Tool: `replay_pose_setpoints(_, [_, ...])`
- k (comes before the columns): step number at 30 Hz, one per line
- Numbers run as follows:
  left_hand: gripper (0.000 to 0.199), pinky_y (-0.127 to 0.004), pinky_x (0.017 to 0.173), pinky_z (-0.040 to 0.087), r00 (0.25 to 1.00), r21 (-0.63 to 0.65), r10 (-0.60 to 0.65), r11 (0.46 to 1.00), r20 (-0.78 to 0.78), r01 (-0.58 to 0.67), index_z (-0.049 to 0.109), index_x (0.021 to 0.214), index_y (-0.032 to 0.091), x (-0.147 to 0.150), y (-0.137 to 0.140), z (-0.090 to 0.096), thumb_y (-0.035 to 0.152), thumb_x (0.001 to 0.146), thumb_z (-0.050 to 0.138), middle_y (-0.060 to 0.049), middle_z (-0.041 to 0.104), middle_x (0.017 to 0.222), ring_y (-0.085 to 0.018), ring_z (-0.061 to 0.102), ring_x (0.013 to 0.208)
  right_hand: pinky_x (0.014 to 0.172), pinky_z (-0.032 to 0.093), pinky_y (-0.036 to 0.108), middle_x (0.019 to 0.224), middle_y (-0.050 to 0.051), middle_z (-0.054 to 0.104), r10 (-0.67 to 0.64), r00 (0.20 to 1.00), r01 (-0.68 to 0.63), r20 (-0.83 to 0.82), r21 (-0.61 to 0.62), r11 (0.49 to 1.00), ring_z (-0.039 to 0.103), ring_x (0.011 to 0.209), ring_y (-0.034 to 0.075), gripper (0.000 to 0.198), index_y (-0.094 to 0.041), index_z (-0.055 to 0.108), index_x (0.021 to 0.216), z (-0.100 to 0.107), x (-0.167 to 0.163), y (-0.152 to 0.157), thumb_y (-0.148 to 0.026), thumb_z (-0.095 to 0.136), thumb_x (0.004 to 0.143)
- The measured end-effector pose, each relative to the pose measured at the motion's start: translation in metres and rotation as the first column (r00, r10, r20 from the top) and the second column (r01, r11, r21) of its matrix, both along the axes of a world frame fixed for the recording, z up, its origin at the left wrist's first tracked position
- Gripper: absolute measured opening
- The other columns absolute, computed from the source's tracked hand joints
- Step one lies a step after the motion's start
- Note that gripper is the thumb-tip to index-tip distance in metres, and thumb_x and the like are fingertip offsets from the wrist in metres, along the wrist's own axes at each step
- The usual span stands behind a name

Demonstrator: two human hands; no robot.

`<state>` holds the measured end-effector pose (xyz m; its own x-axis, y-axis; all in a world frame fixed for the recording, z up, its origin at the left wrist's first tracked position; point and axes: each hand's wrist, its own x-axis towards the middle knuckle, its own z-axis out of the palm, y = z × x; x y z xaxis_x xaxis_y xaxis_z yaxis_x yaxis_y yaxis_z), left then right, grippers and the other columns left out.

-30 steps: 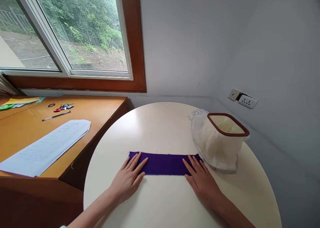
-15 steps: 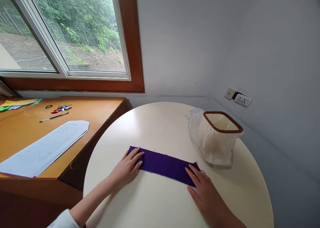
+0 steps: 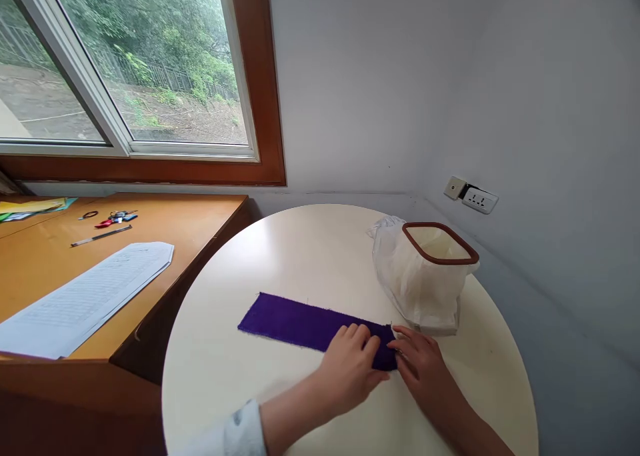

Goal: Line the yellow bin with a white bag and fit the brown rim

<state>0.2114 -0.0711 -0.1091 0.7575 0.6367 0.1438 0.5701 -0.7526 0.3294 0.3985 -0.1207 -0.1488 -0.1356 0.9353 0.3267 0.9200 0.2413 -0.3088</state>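
Note:
A purple strip of cloth [image 3: 295,318] with frayed edges lies flat and slightly slanted on the round table. My left hand [image 3: 350,366] is over its right part, fingers bent close together and pressing on the fabric, the thumb by the near edge. At the right end, my right hand [image 3: 423,364] has its thumb and fingertips closed on the cloth's edge. The left fingertips are partly hidden behind the knuckles.
Behind my right hand stands a bin [image 3: 440,296] with a brown rim and a clear plastic bag. The cream table [image 3: 320,243] meets the wall near a socket [image 3: 480,199]. On the wooden desk [image 3: 200,209] are papers [image 3: 95,296], a pen [image 3: 101,235] and keys [image 3: 120,217].
My left hand has left the cloth's left end and moved right, close to my right hand. My right fingers have gone from lying spread on the cloth to closing on its right edge.

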Motion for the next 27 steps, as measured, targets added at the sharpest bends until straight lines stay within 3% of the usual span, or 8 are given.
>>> replay_pose_setpoints(4, [0.045, -0.042, 0.073, 0.043, 0.998, 0.026, 0.018, 1.000, -0.058, -0.016, 0.051, 0.097, 0.015, 0.026, 0.000, -0.011, 0.053, 0.074, 0.054, -0.011, 0.054, 0.092, -0.027, 0.049, 0.086, 0.089, 0.040, 0.039, 0.113, 0.007, 0.058, 0.004, 0.999, -0.004, -0.043, -0.004, 1.000, 0.051, 0.109, 0.022, 0.025, -0.023, 0.061, 0.092, 0.002, -0.003, 0.004, -0.015, 0.040, 0.082])
replay_pose_setpoints(9, [0.023, -0.039, 0.072, 0.044, 0.998, 0.045, 0.013, 0.999, -0.069, -0.010, 0.049, 0.101, 0.015, 0.028, 0.007, -0.015, 0.020, 0.080, 0.044, -0.011, 0.056, 0.093, -0.024, 0.051, 0.084, 0.089, 0.040, 0.040, 0.110, 0.007, 0.059, 0.028, 0.991, -0.018, -0.129, 0.072, 0.997, 0.052, 0.105, 0.022, 0.020, -0.023, 0.059, 0.093, 0.004, -0.008, 0.013, -0.019, 0.042, 0.084])
replay_pose_setpoints(14, [0.021, -0.030, 0.066, 0.045, 0.971, -0.165, 0.145, 0.980, 0.188, -0.114, 0.054, 0.087, 0.017, 0.006, 0.021, -0.003, 0.009, 0.070, 0.044, -0.007, 0.058, 0.085, -0.018, 0.055, 0.074, 0.091, 0.041, 0.040, 0.112, 0.007, 0.057, 0.049, 0.968, -0.014, -0.248, 0.139, 0.990, 0.051, 0.108, 0.022, 0.021, -0.023, 0.053, 0.104, 0.009, -0.015, 0.023, -0.024, 0.046, 0.084])
replay_pose_setpoints(16, [0.024, -0.025, 0.060, 0.043, 0.870, -0.368, 0.312, 0.915, 0.382, -0.166, 0.054, 0.082, 0.017, -0.016, 0.030, 0.006, 0.006, 0.063, 0.045, -0.004, 0.058, 0.079, -0.015, 0.055, 0.069, 0.092, 0.041, 0.040, 0.114, 0.007, 0.055, 0.039, 0.956, -0.002, -0.290, 0.128, 0.992, 0.049, 0.110, 0.022, 0.024, -0.024, 0.050, 0.108, 0.011, -0.017, 0.025, -0.025, 0.046, 0.084])
replay_pose_setpoints(18, [0.020, -0.021, 0.052, 0.040, 0.713, -0.595, 0.510, 0.787, 0.482, -0.161, 0.052, 0.078, 0.016, -0.045, 0.041, 0.015, 0.007, 0.063, 0.043, -0.001, 0.055, 0.066, -0.013, 0.055, 0.061, 0.093, 0.041, 0.040, 0.114, 0.006, 0.055, 0.031, 0.949, 0.004, -0.315, 0.109, 0.994, 0.048, 0.112, 0.022, 0.024, -0.025, 0.050, 0.108, 0.011, -0.018, 0.025, -0.026, 0.046, 0.085])
replay_pose_setpoints(23, [0.010, -0.021, 0.051, 0.044, 0.446, -0.829, 0.807, 0.516, 0.386, -0.216, 0.050, 0.075, 0.017, -0.121, 0.062, 0.020, 0.018, 0.065, 0.048, 0.003, 0.053, 0.062, -0.010, 0.052, 0.056, 0.089, 0.045, 0.040, 0.110, 0.006, 0.057, 0.099, 0.947, -0.063, -0.306, 0.127, 0.990, 0.052, 0.107, 0.021, 0.021, -0.025, 0.052, 0.104, -0.001, -0.021, 0.026, -0.023, 0.045, 0.084])
replay_pose_setpoints(25, [0.014, -0.024, 0.054, 0.047, 0.414, -0.859, 0.839, 0.467, 0.354, -0.210, 0.046, 0.077, 0.018, -0.139, 0.063, 0.014, 0.020, 0.065, 0.051, 0.003, 0.055, 0.065, -0.011, 0.053, 0.057, 0.088, 0.045, 0.039, 0.109, 0.006, 0.057, 0.131, 0.946, -0.094, -0.295, 0.135, 0.986, 0.052, 0.105, 0.021, 0.021, -0.024, 0.053, 0.103, -0.004, -0.024, 0.027, -0.022, 0.045, 0.084])
replay_pose_setpoints(27, [0.021, -0.026, 0.053, 0.049, 0.427, -0.854, 0.834, 0.471, 0.349, -0.222, 0.044, 0.083, 0.019, -0.147, 0.062, 0.008, 0.022, 0.065, 0.054, 0.003, 0.056, 0.068, -0.011, 0.053, 0.057, 0.087, 0.046, 0.039, 0.108, 0.006, 0.057, 0.156, 0.946, -0.122, -0.285, 0.133, 0.984, 0.053, 0.104, 0.021, 0.021, -0.025, 0.054, 0.102, -0.004, -0.031, 0.029, -0.020, 0.045, 0.084])
